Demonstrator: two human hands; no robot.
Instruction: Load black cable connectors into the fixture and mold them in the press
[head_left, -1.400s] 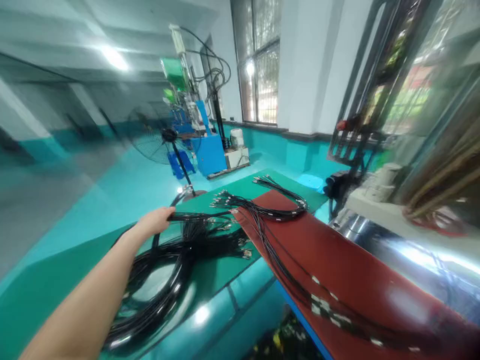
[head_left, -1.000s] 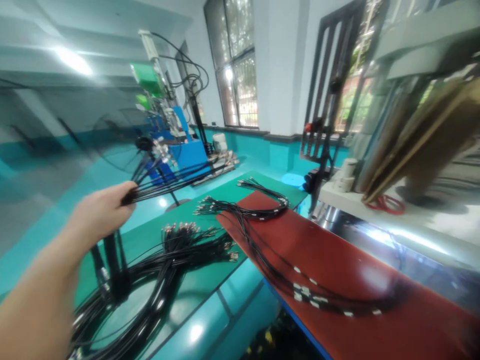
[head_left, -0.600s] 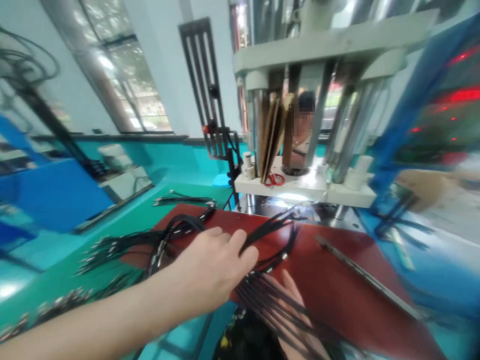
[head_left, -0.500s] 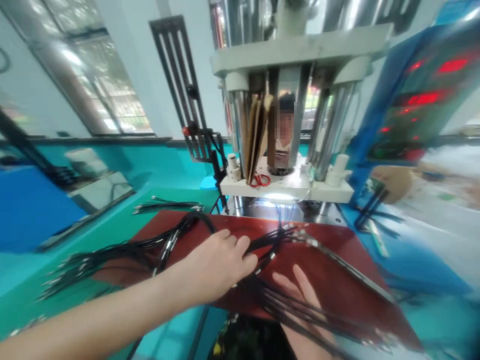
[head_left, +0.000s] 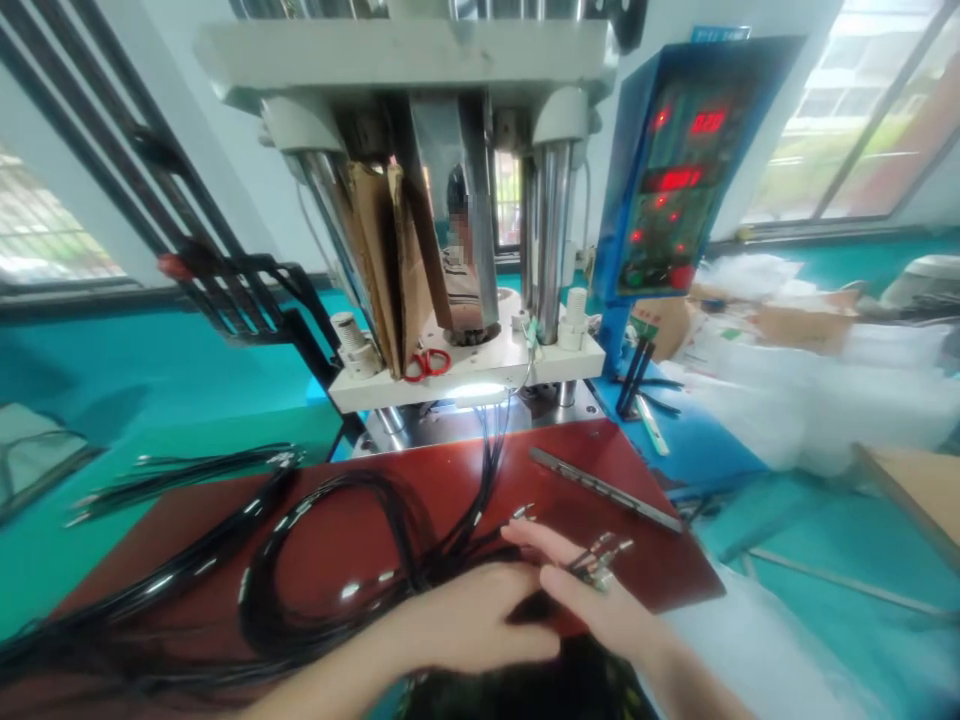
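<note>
A bundle of thin black cables [head_left: 409, 535] loops across the dark red board [head_left: 600, 460]. My left hand [head_left: 480, 615] lies over the bundle near the board's front edge, fingers curved around it and thumb apart. My right hand [head_left: 592, 590] meets it from the right, its fingers closed on the cables near their ends. Metal cable ends [head_left: 604, 560] poke out between its thumb and fingers. Several cables run back from my hands to the lit gap under the press [head_left: 465, 385]. The left fingertips are partly hidden by the right hand.
A metal bar [head_left: 607, 490] lies on the board's right. Another cable bundle [head_left: 195, 555] crosses its left side. Red-handled scissors [head_left: 427, 365] and cardboard [head_left: 382, 260] rest on the press plate. A blue control box [head_left: 667, 180] shows red digits. A person is reflected in the press's shiny column.
The view has swung right. My right hand, earlier spread under the cables, is now closed on their ends. My left hand has come beside it, and the cable bundle lies in a wide loop.
</note>
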